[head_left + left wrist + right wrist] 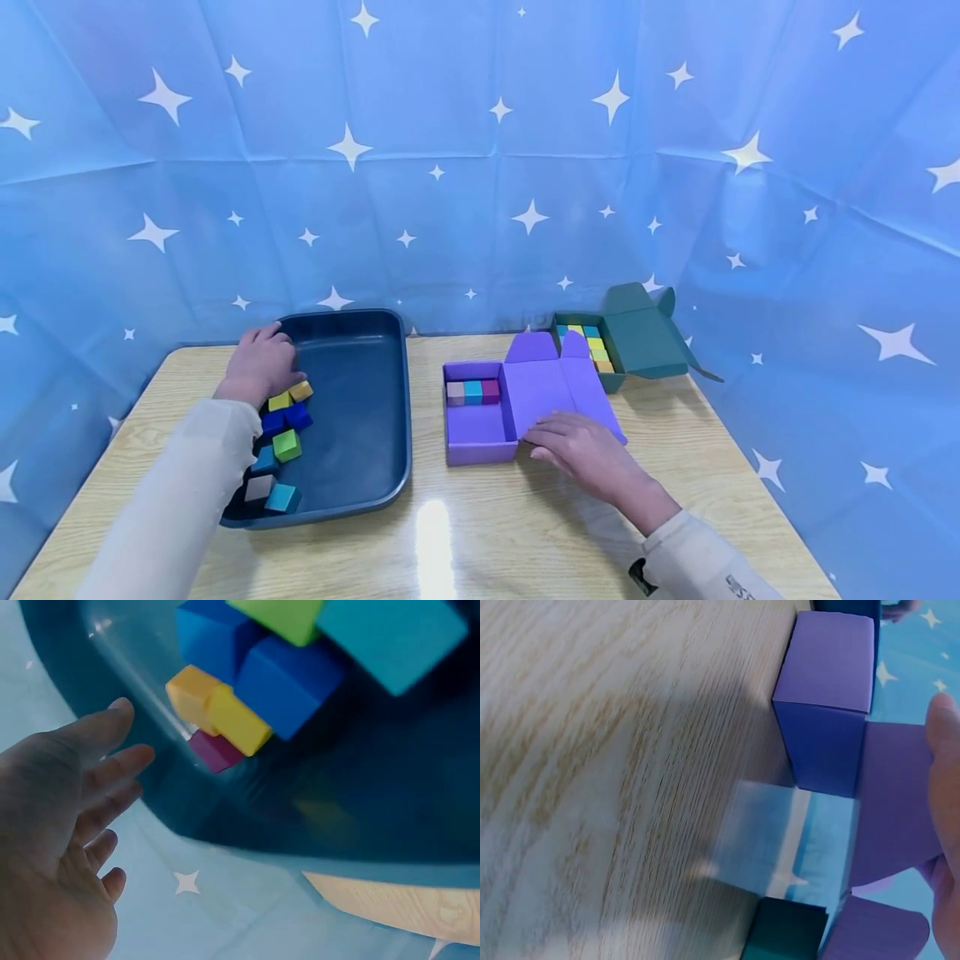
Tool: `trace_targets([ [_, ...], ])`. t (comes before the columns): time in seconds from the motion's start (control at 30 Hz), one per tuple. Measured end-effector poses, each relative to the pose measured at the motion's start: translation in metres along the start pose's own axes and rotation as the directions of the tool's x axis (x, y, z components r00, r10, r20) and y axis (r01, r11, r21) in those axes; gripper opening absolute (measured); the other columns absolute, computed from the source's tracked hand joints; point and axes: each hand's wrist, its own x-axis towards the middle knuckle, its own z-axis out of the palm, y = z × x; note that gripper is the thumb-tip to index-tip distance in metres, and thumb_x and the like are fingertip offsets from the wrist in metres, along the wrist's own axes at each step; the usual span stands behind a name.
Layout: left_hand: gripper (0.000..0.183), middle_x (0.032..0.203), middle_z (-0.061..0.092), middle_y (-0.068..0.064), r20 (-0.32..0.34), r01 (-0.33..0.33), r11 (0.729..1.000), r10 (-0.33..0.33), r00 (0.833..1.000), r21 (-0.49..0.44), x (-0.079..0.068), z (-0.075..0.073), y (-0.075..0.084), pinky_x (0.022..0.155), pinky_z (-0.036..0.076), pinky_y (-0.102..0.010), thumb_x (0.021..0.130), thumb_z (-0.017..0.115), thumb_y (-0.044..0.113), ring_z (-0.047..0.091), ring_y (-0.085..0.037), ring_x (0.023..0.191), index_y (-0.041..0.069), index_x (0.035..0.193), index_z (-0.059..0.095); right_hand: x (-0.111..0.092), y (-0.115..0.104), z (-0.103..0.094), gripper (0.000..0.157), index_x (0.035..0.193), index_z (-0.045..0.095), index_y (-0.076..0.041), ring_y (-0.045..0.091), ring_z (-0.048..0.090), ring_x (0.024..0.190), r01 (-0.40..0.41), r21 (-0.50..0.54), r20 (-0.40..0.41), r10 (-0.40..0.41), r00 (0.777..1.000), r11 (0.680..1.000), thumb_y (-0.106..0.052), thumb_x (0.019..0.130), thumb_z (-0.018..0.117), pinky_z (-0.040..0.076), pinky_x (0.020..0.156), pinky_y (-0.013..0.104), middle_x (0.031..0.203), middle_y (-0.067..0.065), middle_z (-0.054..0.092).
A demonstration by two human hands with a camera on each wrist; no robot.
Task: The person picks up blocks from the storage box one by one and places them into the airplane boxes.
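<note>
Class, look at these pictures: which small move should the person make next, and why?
Probably the left hand should pinch the orange cube in the tray. That hand appears to hold nothing, the cube lies close to it, and the purple box shows just one row of three cubes, with bare floor in front.

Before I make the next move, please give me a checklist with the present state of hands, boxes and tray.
1. Left hand free: ok, nothing held.
2. Purple box open: ok.
3. Space inside it: ok, three blocks at the back, bare in front.
4. Right hand gripping purple lid: cannot tell, fingers are at its near edge.
5. Tray emptied: not ok, loose blocks inside.
6. Green box shut: not ok, green lid open.
</note>
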Motion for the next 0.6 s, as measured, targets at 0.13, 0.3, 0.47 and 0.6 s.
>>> trace_targets([
  [0.13,0.031,0.126,0.062,-0.025,0.008,-0.004,0.998,0.004,1.0,0.061,-0.002,0.007,0.002,0.118,0.022,-0.062,0.087,0.071,0.032,0.032,-0.049,0.139,0.003,0.096,0.074,-0.001,0.0,0.0,0.031,0.119,0.07,-0.021,0.016,0.066,0.114,0.005,-0.004,-0.001,-0.005,1.0,1.0,-0.037,0.098,0.054,0.053,0.1,0.037,0.116,-0.006,0.072],
  [0.3,0.03,0.128,0.061,-0.025,0.017,0.014,0.997,-0.015,1.0,0.078,-0.001,0.016,0.002,0.119,0.019,-0.063,0.087,0.071,0.032,0.031,-0.049,0.14,0.004,0.099,0.074,0.0,-0.001,0.0,0.03,0.118,0.071,-0.021,0.016,0.066,0.113,0.01,-0.007,-0.008,-0.01,1.0,1.0,-0.036,0.098,0.056,0.054,0.1,0.036,0.116,-0.006,0.072],
  [0.47,0.032,0.129,0.06,-0.025,-0.003,0.029,0.997,-0.029,1.0,0.077,-0.001,0.022,0.0,0.119,0.015,-0.064,0.087,0.071,0.033,0.032,-0.048,0.139,0.004,0.102,0.074,0.0,-0.001,0.0,0.03,0.118,0.071,-0.021,0.016,0.066,0.113,0.005,-0.006,-0.008,-0.005,1.0,1.0,-0.037,0.098,0.055,0.053,0.1,0.037,0.116,-0.006,0.072],
  [0.6,0.031,0.125,0.062,-0.025,-0.01,0.039,0.998,-0.039,0.999,0.047,-0.001,0.024,-0.002,0.118,0.015,-0.066,0.087,0.072,0.033,0.036,-0.048,0.135,0.004,0.099,0.075,0.0,-0.001,0.0,0.029,0.118,0.071,-0.021,0.016,0.066,0.113,0.003,-0.002,-0.008,-0.003,1.0,1.0,-0.036,0.097,0.056,0.053,0.1,0.037,0.116,-0.006,0.072],
])
